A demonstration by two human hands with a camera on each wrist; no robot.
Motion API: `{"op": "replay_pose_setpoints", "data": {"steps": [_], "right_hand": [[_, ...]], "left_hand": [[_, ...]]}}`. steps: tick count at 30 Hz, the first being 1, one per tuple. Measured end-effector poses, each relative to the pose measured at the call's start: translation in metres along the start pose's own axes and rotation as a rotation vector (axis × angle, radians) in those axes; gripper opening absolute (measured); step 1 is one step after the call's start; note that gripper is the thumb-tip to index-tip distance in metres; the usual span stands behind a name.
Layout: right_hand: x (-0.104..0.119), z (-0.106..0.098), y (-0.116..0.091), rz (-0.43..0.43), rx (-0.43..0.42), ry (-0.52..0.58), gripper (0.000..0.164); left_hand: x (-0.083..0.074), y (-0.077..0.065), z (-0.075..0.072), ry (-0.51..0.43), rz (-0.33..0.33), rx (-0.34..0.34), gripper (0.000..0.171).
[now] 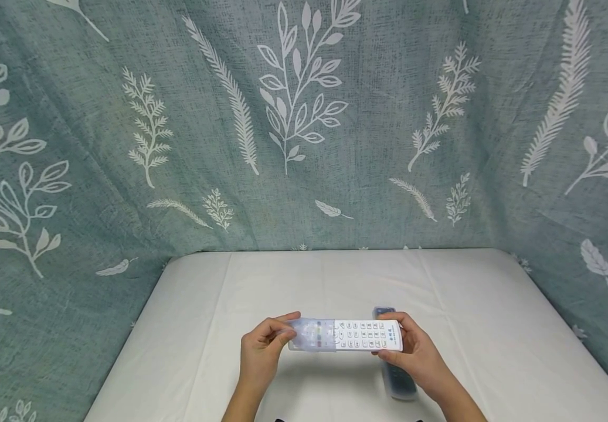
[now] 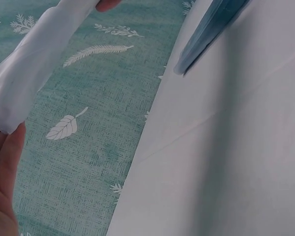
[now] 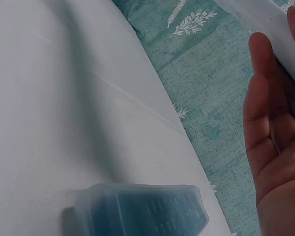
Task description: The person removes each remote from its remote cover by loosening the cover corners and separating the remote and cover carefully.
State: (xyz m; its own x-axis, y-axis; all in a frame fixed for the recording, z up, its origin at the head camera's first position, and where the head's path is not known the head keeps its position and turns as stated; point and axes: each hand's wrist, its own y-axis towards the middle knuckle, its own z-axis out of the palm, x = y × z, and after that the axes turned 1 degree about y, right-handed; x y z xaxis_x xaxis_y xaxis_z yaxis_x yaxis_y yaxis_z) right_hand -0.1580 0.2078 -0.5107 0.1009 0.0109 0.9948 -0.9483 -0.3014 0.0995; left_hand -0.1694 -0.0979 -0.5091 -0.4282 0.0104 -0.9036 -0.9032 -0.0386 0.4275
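Note:
A white remote control [image 1: 367, 335] is held level above the table, its left part inside a translucent cover [image 1: 311, 335]. My left hand [image 1: 262, 351] pinches the covered left end between thumb and fingers. At the bare right end, my right hand [image 1: 418, 354] grips the remote, thumb along the lower edge. Beneath the right hand a dark remote in a clear cover [image 1: 400, 381] lies on the table, partly hidden by that hand and the white remote. The left wrist view shows the white remote's wrinkled cover [image 2: 26, 73] from below.
The table has a white cloth [image 1: 240, 287] with creases. Green leaf-patterned fabric [image 1: 293, 193] rises behind it and hangs along both sides. In the right wrist view, the dark covered remote [image 3: 152, 211] sits low on the cloth.

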Motion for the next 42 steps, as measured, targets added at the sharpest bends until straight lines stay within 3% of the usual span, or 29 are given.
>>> {"op": "replay_pose_setpoints", "data": {"steps": [10, 19, 27, 42], "right_hand": [[0.0044, -0.001, -0.0018, 0.007, -0.007, -0.012, 0.064], [0.0021, -0.0015, -0.0034, 0.007, -0.006, -0.012, 0.066], [0.003, -0.0017, -0.0037, 0.0, -0.012, -0.02, 0.067], [0.0037, -0.0037, -0.0032, 0.014, -0.027, -0.025, 0.066]], "left_hand": [[-0.0002, -0.0002, 0.0006, 0.002, 0.052, -0.009, 0.008], [0.0013, -0.0015, -0.0005, 0.003, 0.05, -0.026, 0.008], [0.003, 0.0, -0.0025, 0.002, 0.113, -0.015, 0.008], [0.0035, -0.0002, -0.0031, -0.017, 0.074, -0.034, 0.008]]}}
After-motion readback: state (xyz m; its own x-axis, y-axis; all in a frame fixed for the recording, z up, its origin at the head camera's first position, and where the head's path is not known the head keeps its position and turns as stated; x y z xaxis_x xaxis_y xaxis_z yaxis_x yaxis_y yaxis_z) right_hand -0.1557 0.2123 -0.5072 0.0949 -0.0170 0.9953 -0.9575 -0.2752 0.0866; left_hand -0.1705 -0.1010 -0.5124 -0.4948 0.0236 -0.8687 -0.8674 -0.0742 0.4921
